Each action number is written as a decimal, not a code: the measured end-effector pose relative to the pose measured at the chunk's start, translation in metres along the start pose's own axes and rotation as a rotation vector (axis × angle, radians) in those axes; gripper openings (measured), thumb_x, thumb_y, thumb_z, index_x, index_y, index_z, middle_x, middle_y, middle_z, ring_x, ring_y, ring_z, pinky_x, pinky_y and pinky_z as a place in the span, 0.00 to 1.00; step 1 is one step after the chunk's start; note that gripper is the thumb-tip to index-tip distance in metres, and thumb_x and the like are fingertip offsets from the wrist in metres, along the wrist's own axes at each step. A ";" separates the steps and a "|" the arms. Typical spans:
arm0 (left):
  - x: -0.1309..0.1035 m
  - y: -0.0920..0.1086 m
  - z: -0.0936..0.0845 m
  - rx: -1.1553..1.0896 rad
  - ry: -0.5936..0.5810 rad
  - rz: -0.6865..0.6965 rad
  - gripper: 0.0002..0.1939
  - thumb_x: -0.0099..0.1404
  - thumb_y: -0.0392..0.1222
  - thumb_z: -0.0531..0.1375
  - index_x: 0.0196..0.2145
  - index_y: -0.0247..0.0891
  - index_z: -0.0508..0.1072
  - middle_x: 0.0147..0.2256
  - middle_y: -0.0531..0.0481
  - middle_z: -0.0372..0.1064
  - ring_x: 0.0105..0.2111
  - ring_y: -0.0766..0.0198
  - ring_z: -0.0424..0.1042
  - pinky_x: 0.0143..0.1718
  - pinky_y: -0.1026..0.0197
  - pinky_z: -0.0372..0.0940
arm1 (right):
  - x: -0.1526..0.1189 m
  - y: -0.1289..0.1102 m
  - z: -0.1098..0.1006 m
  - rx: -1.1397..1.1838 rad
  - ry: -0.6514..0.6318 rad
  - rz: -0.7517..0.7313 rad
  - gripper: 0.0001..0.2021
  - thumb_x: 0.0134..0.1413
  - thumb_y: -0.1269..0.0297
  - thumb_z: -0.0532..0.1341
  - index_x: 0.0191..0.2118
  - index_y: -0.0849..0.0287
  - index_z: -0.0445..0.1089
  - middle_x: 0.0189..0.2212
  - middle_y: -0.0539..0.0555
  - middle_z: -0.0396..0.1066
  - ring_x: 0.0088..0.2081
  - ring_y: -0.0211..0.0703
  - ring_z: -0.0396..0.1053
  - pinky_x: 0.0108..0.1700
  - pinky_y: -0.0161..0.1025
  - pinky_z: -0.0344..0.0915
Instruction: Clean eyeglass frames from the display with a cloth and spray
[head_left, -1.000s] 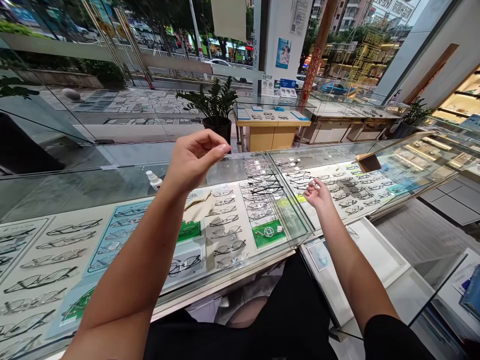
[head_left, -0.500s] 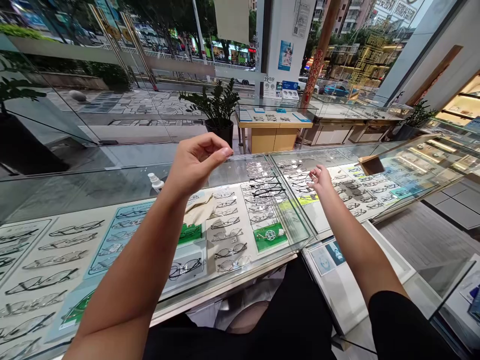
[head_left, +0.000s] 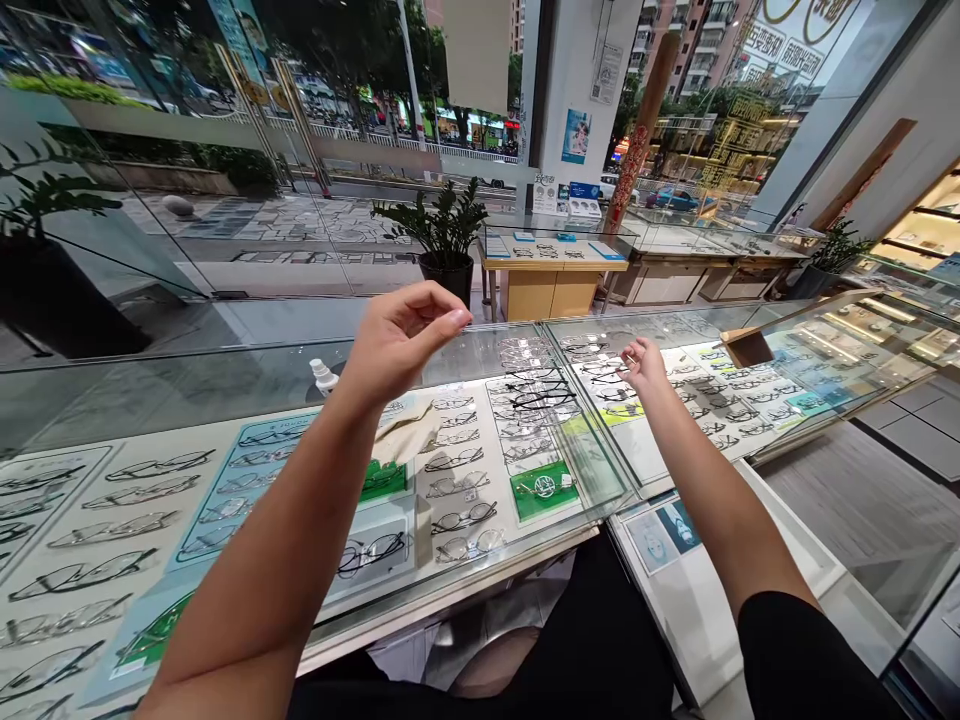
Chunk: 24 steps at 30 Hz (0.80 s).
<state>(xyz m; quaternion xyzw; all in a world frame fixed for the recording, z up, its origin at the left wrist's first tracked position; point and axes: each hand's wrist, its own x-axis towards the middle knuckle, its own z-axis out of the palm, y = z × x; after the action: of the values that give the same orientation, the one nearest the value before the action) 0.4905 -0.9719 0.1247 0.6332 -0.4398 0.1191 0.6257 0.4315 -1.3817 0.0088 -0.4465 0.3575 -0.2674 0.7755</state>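
Held up over the glass display counter, my left hand has its thumb and curled fingers brought together in a pinch, and nothing shows between the tips. Farther right, my right hand is also raised, its fingers loosely bent with a gap between thumb and forefinger. I see no object in it. Dark-framed glasses lie between the two hands. Close to the left forearm are a beige cloth and a white spray bottle, partly covered by the arm.
Rows of spectacles fill the display counter, with green cards among them. A wooden box-like piece stands at far right. Beyond the counter are a potted plant and another display table. A white drawer lies below my right arm.
The view has tilted up a little, so the counter sits lower in the picture. Both hands keep nearly the same pose and place.
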 end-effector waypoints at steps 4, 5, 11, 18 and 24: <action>0.000 0.000 0.001 -0.017 -0.004 -0.002 0.11 0.64 0.51 0.70 0.32 0.41 0.79 0.27 0.51 0.71 0.24 0.68 0.61 0.25 0.61 0.58 | -0.018 -0.022 0.006 0.036 -0.063 -0.051 0.10 0.60 0.58 0.66 0.39 0.52 0.65 0.22 0.42 0.68 0.25 0.38 0.69 0.29 0.36 0.66; -0.001 0.001 0.001 -0.028 -0.008 -0.005 0.12 0.65 0.51 0.70 0.32 0.41 0.79 0.25 0.51 0.69 0.23 0.68 0.60 0.25 0.61 0.56 | -0.024 -0.029 0.009 0.047 -0.081 -0.064 0.08 0.61 0.59 0.66 0.39 0.52 0.66 0.23 0.43 0.68 0.25 0.38 0.69 0.30 0.37 0.67; -0.001 0.017 0.003 0.022 0.010 -0.020 0.14 0.64 0.53 0.70 0.31 0.40 0.77 0.25 0.51 0.68 0.24 0.67 0.61 0.25 0.61 0.57 | -0.074 -0.049 0.041 0.088 -0.394 -0.168 0.07 0.61 0.60 0.67 0.37 0.54 0.70 0.24 0.46 0.69 0.29 0.39 0.71 0.35 0.36 0.71; -0.019 -0.005 -0.001 0.117 0.101 -0.199 0.17 0.65 0.56 0.67 0.32 0.39 0.76 0.24 0.54 0.65 0.25 0.66 0.60 0.28 0.62 0.56 | -0.133 -0.020 0.093 0.135 -0.802 -0.144 0.05 0.61 0.60 0.66 0.36 0.54 0.75 0.22 0.49 0.68 0.31 0.42 0.70 0.47 0.41 0.76; -0.074 -0.064 -0.005 0.107 0.089 -0.468 0.17 0.64 0.56 0.67 0.32 0.37 0.77 0.27 0.52 0.69 0.30 0.63 0.66 0.35 0.60 0.61 | -0.161 0.034 0.131 0.066 -1.038 0.023 0.12 0.57 0.52 0.72 0.34 0.54 0.76 0.21 0.48 0.67 0.31 0.43 0.70 0.53 0.43 0.74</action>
<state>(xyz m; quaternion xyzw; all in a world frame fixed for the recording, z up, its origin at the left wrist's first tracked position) 0.4942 -0.9482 0.0298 0.7444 -0.2460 0.0217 0.6204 0.4421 -1.1824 0.0743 -0.4916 -0.0781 -0.0136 0.8672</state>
